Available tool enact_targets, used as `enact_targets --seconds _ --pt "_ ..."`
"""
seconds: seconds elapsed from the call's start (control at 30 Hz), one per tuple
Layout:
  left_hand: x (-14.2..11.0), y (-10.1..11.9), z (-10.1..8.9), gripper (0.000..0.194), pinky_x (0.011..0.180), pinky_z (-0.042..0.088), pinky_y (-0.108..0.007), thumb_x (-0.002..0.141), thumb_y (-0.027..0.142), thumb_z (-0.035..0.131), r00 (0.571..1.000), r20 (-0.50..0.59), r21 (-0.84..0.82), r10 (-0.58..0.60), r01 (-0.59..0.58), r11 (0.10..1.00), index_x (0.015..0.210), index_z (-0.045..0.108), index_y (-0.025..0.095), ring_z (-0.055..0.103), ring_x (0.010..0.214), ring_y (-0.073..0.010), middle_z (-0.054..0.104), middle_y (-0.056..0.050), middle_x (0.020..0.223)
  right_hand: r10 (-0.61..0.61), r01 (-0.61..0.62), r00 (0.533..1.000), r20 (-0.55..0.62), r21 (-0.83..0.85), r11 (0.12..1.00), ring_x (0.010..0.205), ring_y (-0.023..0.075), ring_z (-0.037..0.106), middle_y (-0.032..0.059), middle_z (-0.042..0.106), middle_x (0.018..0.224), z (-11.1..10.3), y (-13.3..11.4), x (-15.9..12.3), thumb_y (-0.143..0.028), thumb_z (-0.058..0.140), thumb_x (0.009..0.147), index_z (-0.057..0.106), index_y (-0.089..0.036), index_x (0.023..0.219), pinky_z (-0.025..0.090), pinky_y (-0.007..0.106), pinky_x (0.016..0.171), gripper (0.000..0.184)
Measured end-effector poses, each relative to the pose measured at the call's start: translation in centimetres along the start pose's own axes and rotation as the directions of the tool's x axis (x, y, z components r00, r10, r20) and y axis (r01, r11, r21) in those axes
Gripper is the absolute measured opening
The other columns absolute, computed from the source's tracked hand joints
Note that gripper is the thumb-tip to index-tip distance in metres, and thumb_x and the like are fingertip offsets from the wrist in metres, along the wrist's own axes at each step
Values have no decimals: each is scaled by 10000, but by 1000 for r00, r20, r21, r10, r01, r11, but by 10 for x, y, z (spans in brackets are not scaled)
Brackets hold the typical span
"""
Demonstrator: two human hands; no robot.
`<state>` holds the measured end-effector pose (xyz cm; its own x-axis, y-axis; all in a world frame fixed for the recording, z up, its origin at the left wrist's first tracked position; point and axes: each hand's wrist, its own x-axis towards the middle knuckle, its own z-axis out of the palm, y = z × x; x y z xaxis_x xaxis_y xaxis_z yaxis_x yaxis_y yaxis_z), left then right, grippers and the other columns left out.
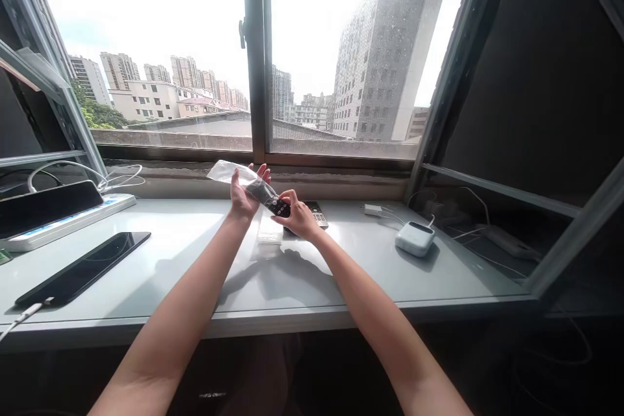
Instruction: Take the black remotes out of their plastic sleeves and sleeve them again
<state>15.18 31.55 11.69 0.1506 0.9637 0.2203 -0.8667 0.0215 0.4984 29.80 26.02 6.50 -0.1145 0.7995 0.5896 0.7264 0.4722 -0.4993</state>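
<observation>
A black remote control (281, 207) with light buttons is partly inside a clear plastic sleeve (228, 171), held tilted above the desk. My left hand (244, 198) holds the sleeve across its palm, thumb on the near side and fingers behind it. At the lower end, my right hand (299, 216) grips the remote control between thumb and fingers. Beneath my hands, more clear plastic wrapping (269, 234) lies on the desk. Just behind my right hand is a dark keypad device with light keys (319, 215), partly hidden, so its kind is unclear.
On the desk (312, 296), a black tablet or phone (88, 266) with a white cable lies left. Behind it are a white power strip (117, 203) and another dark-screened device (49, 208). Right are a small white box-shaped device (415, 238) and a charger plug (373, 210). A window frame (258, 65) stands behind.
</observation>
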Motion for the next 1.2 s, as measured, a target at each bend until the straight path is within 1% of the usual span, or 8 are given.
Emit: enact_targets --seconds 0.23,0.43,0.53,0.7,0.83,0.97,1.1,1.2 --pt "-5 -24 8 266 668 517 -239 901 333 613 995 23 81 -93 91 993 1097 645 156 628 612 -116 696 -42 816 26 -22 999 -29 121 992 1058 271 660 98 670 1193 4 5 3 -266 729 820 331 -234 1447 511 398 906 743" --pt "-1 -28 7 144 537 458 -190 926 287 593 992 -53 80 -112 116 990 964 638 155 491 464 -75 514 39 577 14 -39 996 86 296 954 1208 252 582 94 623 1289 -2 -3 2 -228 751 813 387 -216 1462 461 377 1024 744" --pt "5 -13 4 200 549 471 -200 953 369 562 993 -83 10 -89 90 996 961 596 172 471 455 -77 477 56 565 -8 -120 970 244 502 856 1185 239 592 94 614 1295 -14 -7 2 -223 784 777 360 -217 1487 494 352 992 827" --pt "14 9 -7 299 575 488 -196 960 494 488 991 -130 -83 -42 32 996 903 524 203 503 469 -68 528 40 653 -148 -345 847 510 741 575 1073 212 638 60 663 1190 -31 -9 3 -152 823 695 396 -238 1477 522 329 943 895" --pt "12 5 -10 282 599 525 -210 970 474 480 995 -101 -35 -28 24 999 985 539 198 580 544 -86 600 -3 764 -57 -356 888 456 762 541 983 194 659 54 658 1138 -25 -9 3 -186 875 655 372 -277 1490 541 333 906 979" --pt "7 -3 -5 207 635 552 -221 988 345 495 996 -72 39 -57 60 997 1077 568 173 586 534 -84 612 -15 772 6 -252 945 328 713 654 804 150 648 51 602 1150 -14 -7 3 -228 923 576 323 -337 1509 564 251 658 1115" --pt "4 -3 0 232 685 566 -236 1007 310 451 998 -34 50 -46 48 998 1182 551 194 647 621 -107 669 -35 844 -23 -167 969 245 725 669 731 138 645 47 624 1109 -11 -6 4 -319 872 655 494 -324 1420 515 199 518 854" --pt "3 -2 2 369 734 571 -268 1014 429 389 999 9 59 -34 33 998 1278 518 207 694 748 -149 710 -73 971 -39 -192 964 262 791 580 822 202 698 53 674 1055 -14 -7 4 -381 824 717 565 -269 1370 576 262 608 711"
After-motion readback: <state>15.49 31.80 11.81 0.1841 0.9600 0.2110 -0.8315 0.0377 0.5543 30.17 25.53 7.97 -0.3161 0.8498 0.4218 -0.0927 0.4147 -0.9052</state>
